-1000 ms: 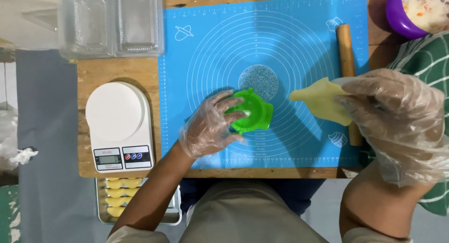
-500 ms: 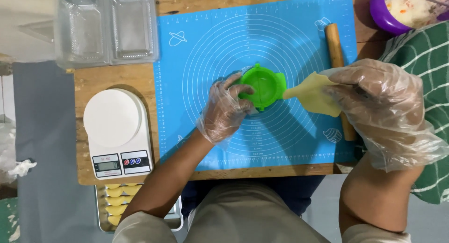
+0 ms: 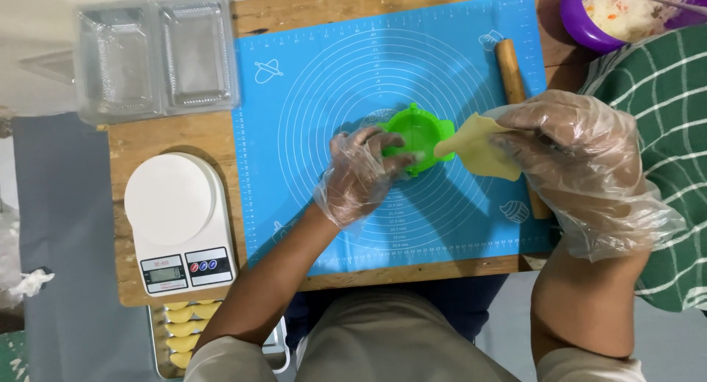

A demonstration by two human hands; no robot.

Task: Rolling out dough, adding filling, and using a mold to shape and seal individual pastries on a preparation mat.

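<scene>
White plastic formed the kitchen scale [image 3: 179, 222] at the table's left edge, beneath a clear clamshell container [image 3: 157, 57]. On the blue silicone mat [image 3: 309, 95], the left hand [image 3: 361, 177], gloved, curled its fingers around the green dumpling mould [image 3: 416, 135], steadying it. Just right of the mould, and touching its rim, hung a pale dough round [image 3: 482, 145], pinched by the gloved right hand [image 3: 582, 165], the nearer hand to it. A wooden rolling pin [image 3: 509, 69] lay behind.
</scene>
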